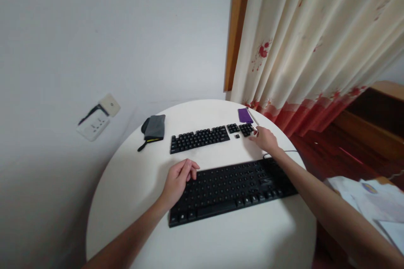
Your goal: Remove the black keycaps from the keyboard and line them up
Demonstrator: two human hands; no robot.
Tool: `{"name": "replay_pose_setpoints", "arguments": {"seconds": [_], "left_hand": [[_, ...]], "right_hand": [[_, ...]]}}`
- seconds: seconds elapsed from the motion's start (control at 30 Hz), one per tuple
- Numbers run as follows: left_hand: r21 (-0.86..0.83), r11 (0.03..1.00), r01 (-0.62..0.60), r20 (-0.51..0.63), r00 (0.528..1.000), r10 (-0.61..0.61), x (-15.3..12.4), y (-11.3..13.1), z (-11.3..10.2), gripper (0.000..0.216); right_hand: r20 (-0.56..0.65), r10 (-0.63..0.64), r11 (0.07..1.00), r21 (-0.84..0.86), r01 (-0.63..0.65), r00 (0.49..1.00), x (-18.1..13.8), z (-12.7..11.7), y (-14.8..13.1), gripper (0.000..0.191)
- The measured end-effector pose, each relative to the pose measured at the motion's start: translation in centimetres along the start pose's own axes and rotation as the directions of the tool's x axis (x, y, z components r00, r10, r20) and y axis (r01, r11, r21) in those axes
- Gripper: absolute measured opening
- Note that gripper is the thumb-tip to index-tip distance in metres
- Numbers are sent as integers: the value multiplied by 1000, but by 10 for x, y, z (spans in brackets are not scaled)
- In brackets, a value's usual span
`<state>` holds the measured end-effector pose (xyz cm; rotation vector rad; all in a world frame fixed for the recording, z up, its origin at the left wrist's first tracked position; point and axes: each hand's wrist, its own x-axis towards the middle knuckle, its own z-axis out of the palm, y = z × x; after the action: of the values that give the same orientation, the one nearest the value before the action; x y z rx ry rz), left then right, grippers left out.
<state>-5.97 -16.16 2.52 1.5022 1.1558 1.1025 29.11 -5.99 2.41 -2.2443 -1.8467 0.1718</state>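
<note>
A black keyboard (pixel 227 187) lies across the table with most of its keycaps off; caps remain along its front rows. Beyond it, loose black keycaps are laid out in blocks: a wide main block (pixel 200 138), a small block (pixel 232 128) and a right block (pixel 245 129). One single keycap (pixel 237 136) sits apart. My left hand (pixel 180 176) rests at the keyboard's back left corner, fingers curled in, nothing seen in them. At the right block, my right hand (pixel 264 138) is closed in a pinch on something small and shiny, too small to make out.
The round white table (pixel 126 214) stands against the wall. A grey pouch (pixel 155 127) lies at the back left, a purple cloth (pixel 245 115) at the back right. A cable (pixel 284 151) runs off the right side. Papers (pixel 372 201) lie on a surface at right.
</note>
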Motion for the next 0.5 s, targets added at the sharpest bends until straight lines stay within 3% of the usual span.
{"name": "replay_pose_setpoints", "arguments": {"seconds": [0.17, 0.5], "left_hand": [[13, 1000, 4, 11, 1000, -4, 1, 0, 2, 41], [33, 999, 12, 5, 1000, -12, 1, 1, 1, 41]], "right_hand": [[2, 101, 995, 7, -101, 995, 1, 15, 1, 32], [7, 133, 991, 24, -133, 991, 10, 23, -4, 36]]}}
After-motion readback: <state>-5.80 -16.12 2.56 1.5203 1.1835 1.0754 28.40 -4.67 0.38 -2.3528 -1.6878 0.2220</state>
